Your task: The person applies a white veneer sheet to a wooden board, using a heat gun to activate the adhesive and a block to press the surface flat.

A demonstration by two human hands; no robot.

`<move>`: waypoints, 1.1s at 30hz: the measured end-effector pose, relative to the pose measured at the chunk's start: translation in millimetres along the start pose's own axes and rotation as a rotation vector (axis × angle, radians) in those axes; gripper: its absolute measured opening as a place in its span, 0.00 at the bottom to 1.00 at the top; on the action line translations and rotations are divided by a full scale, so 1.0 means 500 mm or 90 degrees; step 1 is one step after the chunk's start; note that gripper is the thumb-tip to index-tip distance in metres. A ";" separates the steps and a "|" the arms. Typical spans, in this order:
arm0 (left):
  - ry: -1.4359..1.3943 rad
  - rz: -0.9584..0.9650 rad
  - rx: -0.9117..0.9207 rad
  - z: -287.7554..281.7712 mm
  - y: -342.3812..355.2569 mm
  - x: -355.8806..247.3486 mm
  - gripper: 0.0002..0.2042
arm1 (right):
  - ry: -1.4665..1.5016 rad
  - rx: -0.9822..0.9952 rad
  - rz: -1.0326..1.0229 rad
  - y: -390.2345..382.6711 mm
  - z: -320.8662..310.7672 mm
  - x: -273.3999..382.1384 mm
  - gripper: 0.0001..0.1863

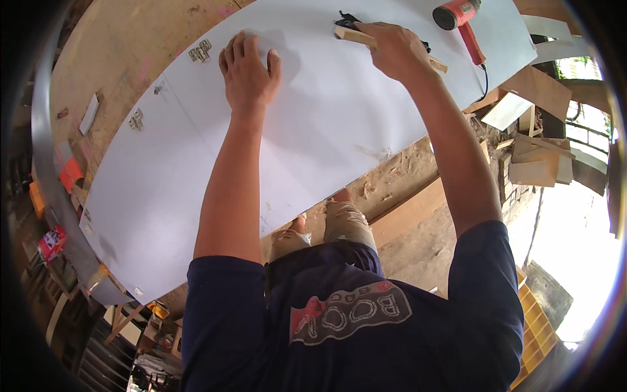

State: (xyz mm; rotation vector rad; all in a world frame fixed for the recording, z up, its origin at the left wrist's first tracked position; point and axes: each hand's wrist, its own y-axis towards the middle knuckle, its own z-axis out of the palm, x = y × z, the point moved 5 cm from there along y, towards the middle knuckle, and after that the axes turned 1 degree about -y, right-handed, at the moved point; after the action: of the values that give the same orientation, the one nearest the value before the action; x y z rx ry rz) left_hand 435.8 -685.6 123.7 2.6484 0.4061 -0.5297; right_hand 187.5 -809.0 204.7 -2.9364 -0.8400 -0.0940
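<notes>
Your R hand (398, 52) grips the wood strip (354, 35), prob. light & stiff, best held mid-length; your L hand (249, 77) rests palm-down, fingers spread, on white panel (313, 124).

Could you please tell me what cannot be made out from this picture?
In the head view:
Wooden strip: its middle is hidden by the right hand.
Black item by it: largely covered by the strip and hand; its kind is unclear.
Left hand: its back hides the palm.
White panel: its far part is cut off by the upper edge.
</notes>
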 end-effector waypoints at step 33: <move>0.026 -0.009 0.011 0.009 -0.006 0.007 0.26 | -0.087 -0.007 -0.085 0.085 0.032 0.052 0.30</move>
State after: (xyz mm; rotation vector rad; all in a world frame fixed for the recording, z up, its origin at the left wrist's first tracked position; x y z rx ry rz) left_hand 436.6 -684.4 117.3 2.6792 0.4337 -0.4858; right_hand 232.8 -829.8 188.3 -2.9205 -1.0581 0.0956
